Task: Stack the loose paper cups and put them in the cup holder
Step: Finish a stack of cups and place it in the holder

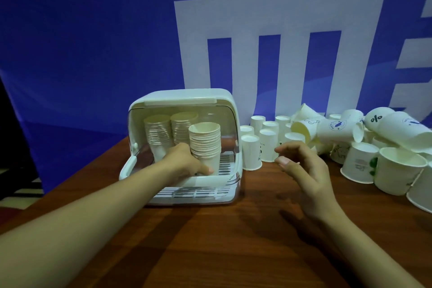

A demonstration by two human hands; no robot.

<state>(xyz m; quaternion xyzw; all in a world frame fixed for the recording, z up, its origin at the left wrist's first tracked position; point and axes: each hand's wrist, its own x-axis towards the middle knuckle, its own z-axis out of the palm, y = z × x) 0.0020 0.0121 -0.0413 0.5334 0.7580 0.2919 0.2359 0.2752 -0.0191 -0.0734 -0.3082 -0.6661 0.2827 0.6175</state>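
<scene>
A white cup holder box with its clear lid raised stands on the brown table. Inside it are three stacks of paper cups: two at the back and one at the front right. My left hand reaches into the box and grips the base of the front stack, which stands upright on the slotted floor. My right hand hovers just right of the box with fingers loosely curled and holds nothing. Loose white paper cups, most upside down, stand right of the box.
A jumbled heap of larger white paper cups, some on their sides, fills the table's right end. A blue banner with white shapes hangs close behind. The wooden table stretches toward me; its left edge runs diagonally.
</scene>
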